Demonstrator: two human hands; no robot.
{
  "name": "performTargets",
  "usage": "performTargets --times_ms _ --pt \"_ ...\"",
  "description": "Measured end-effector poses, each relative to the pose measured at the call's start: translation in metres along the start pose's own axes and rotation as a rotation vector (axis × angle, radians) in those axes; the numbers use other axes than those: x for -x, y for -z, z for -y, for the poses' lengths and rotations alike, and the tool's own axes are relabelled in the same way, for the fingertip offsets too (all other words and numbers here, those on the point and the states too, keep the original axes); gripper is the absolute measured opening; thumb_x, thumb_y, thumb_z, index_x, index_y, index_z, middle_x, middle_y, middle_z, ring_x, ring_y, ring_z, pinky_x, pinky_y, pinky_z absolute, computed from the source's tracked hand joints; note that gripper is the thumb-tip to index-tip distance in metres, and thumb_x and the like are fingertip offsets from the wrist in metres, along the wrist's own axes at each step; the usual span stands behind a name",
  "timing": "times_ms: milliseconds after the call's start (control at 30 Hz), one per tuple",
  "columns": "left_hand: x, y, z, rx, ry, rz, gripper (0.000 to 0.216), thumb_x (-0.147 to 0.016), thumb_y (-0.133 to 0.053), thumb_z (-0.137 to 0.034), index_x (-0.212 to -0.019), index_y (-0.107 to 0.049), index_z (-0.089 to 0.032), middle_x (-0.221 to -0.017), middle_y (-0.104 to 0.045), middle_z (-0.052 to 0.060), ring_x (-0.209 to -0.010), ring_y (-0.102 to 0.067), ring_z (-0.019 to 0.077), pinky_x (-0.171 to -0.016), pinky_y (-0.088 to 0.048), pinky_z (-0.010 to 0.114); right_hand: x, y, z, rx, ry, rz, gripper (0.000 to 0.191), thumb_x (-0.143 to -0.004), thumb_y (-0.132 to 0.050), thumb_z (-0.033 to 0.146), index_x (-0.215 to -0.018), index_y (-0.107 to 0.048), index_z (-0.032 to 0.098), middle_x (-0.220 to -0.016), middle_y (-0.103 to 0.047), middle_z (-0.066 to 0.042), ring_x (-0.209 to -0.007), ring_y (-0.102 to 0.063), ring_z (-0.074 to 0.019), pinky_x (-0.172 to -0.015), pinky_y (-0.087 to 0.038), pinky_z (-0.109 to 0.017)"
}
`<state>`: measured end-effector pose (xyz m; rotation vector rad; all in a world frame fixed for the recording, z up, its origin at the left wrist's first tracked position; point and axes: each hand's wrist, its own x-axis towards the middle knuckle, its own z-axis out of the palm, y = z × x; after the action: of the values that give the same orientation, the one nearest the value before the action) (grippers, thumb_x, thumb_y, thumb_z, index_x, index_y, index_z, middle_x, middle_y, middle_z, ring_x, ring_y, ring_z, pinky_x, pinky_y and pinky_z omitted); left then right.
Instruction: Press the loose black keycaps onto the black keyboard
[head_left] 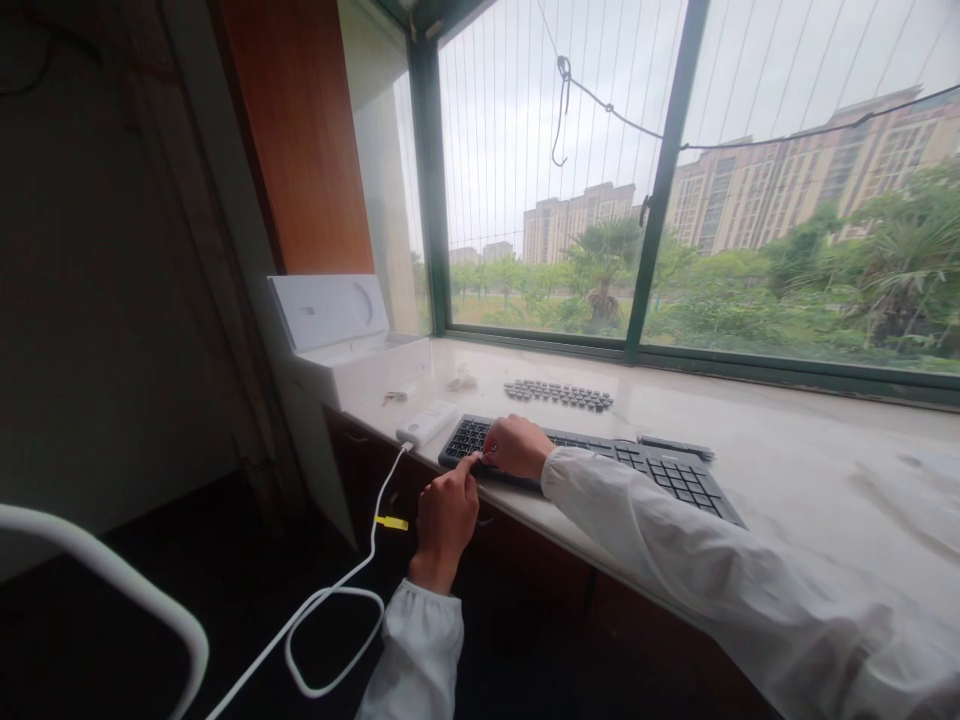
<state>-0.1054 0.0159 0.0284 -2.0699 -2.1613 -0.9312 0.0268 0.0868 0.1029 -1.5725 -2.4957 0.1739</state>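
Right hand [517, 447], curled, hides part of the keyboard [684, 484] — left hand [448, 512], index out, just beside; whether either pinches anything, I cannot tell. Nearby key lettering — illegible.

Dark keyboard [681, 482], flat on pale counter [802, 450], loose keycaps [559, 395] in rows behind

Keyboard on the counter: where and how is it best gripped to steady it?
Probably by its right short end, coming from the right: the keyboard lies flat and long, with that end free of hands, while the left hand and right hand are at its left part.
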Motion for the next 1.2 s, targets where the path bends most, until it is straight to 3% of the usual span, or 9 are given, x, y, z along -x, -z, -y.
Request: performTargets --times_ms 467,700,933,1200 --pt "-0.003 0.007 -0.004 -0.033 0.012 0.040 0.039 -0.097 -0.040 -0.022 -0.130 -0.060 -0.028 -0.100 -0.074 0.009 -0.090 -0.070 0.0200 -0.075 -0.048 0.026 0.001 0.004 0.000 -0.003 0.012 0.008 0.022 -0.075 -0.071 0.036 -0.093 -0.079 0.026 -0.085 -0.073 -0.008 -0.079 -0.067 -0.0186 -0.062 -0.044 -0.022" --pt "-0.008 0.014 -0.001 -0.079 -0.019 0.056 0.037 -0.098 -0.037 -0.027 -0.123 -0.064 -0.034 -0.096 -0.074 0.008 -0.086 -0.070 0.0229 -0.075 -0.049 0.031 -0.001 0.000 0.000 0.009 0.038 -0.013 0.024 -0.076 -0.068 0.038 -0.094 -0.079 0.025 -0.091 -0.073 -0.010 -0.080 -0.067 -0.0202 -0.065 -0.045 -0.025" --pt "-0.004 0.007 0.001 -0.071 -0.038 0.004 0.038 -0.096 -0.040 -0.023 -0.125 -0.062 -0.035 -0.098 -0.075 0.007 -0.085 -0.071 0.0233 -0.073 -0.050 0.031 -0.003 -0.001 -0.004 -0.034 0.064 -0.011 0.022 -0.075 -0.069 0.036 -0.092 -0.078 0.026 -0.084 -0.073 -0.008 -0.075 -0.066 -0.0182 -0.060 -0.043 -0.023" --pt "-0.005 -0.004 0.002 -0.032 -0.019 -0.030 0.040 -0.096 -0.038 -0.024 -0.131 -0.059 -0.028 -0.096 -0.075 0.009 -0.087 -0.071 0.0237 -0.074 -0.049 0.031 -0.005 0.000 -0.009 -0.094 0.045 0.045 0.020 -0.076 -0.069 0.037 -0.091 -0.078 0.026 -0.069 -0.072 -0.001 -0.069 -0.066 -0.0145 -0.059 -0.042 -0.021"
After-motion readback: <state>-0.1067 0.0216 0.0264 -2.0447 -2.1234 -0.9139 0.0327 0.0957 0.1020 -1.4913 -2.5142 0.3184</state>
